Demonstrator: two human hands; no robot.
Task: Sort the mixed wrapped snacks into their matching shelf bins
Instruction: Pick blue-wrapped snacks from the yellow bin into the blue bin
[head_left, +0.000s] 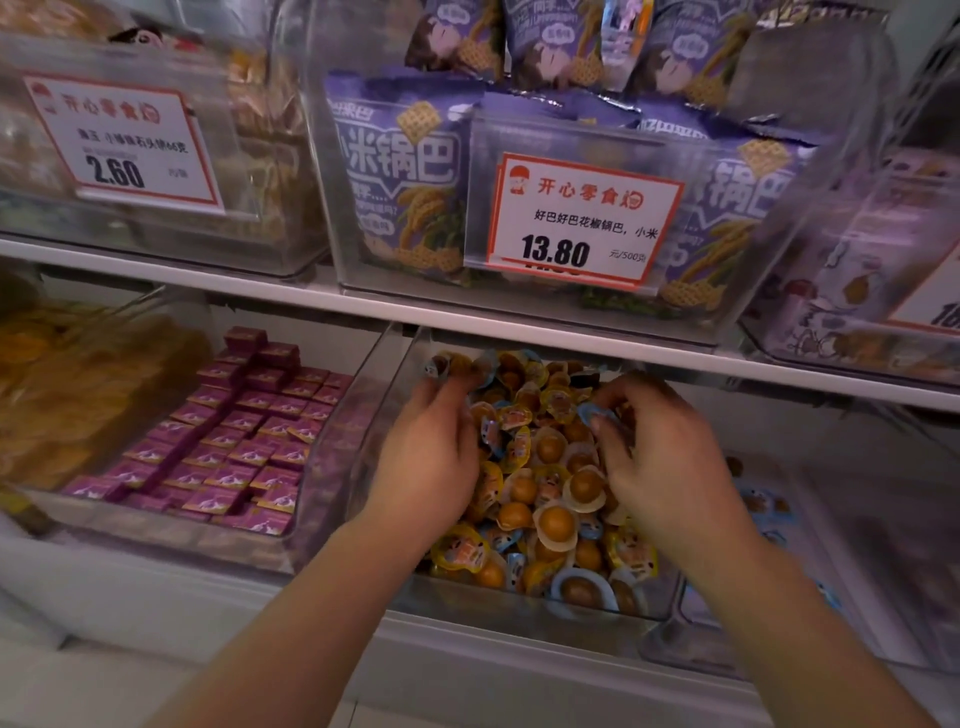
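Now both hands dig into the clear plastic bin of round wrapped snacks: right hand fingers pinch a blue-wrapped snack, probably a stray; left hand fingers curl around several.

1. We see a snack shop aisle: white shelves carry clear plastic bins of loose wrapped sweets.
2. Red-bordered price cards reading 13.80 and 2.60 hang on the bin fronts.
3. Purple snack bags and rows of small purple boxes are stocked in bulk.
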